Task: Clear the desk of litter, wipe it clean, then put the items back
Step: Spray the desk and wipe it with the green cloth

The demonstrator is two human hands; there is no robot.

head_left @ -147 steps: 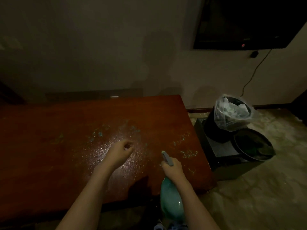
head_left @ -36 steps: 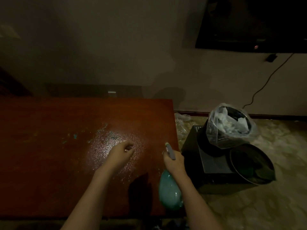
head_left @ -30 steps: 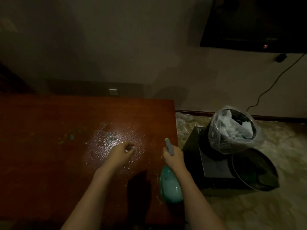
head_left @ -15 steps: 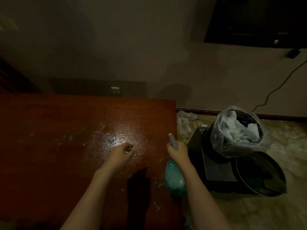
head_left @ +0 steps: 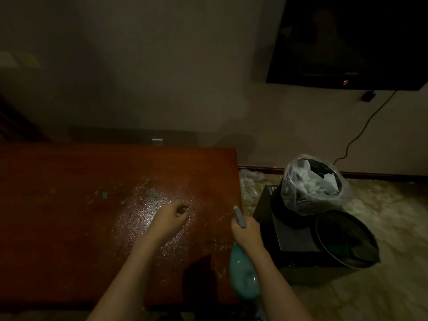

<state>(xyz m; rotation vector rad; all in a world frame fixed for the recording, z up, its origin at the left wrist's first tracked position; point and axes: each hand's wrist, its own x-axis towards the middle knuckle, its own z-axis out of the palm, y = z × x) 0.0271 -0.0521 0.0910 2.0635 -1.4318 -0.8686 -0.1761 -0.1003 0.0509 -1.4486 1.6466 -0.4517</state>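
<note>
The desk (head_left: 69, 228), our working surface, carries a glistening patch of spray droplets (head_left: 148, 212) with a few teal flecks (head_left: 104, 194) beyond it, and no loose items show on the wood. Our left hand (head_left: 170, 218) hangs over the near right part of that wet patch, fingers curled into a loose fist; whether it pinches a cloth or anything small we cannot tell in this dim light. Just right of it, at the desk's right edge, our right hand (head_left: 246, 232) grips the neck of a teal spray bottle (head_left: 243, 281), its body hanging below the wrist and its nozzle (head_left: 239, 216) pointing up and away from us. Further right, off the desk, a bin (head_left: 312, 184) lined with a clear bag holds crumpled litter, beside a dark box (head_left: 294, 237) and a dark round pan (head_left: 347, 242) on the floor; a screen (head_left: 347, 40) hangs on the wall above. We judge the step in hand to be wetting before wiping. To do it well, we would aim the nozzle down over the dry wood left of the fist, spread mist evenly rather than pooling it, keep spray clear of the edge, then wipe in overlapping strokes from far side to near.
</note>
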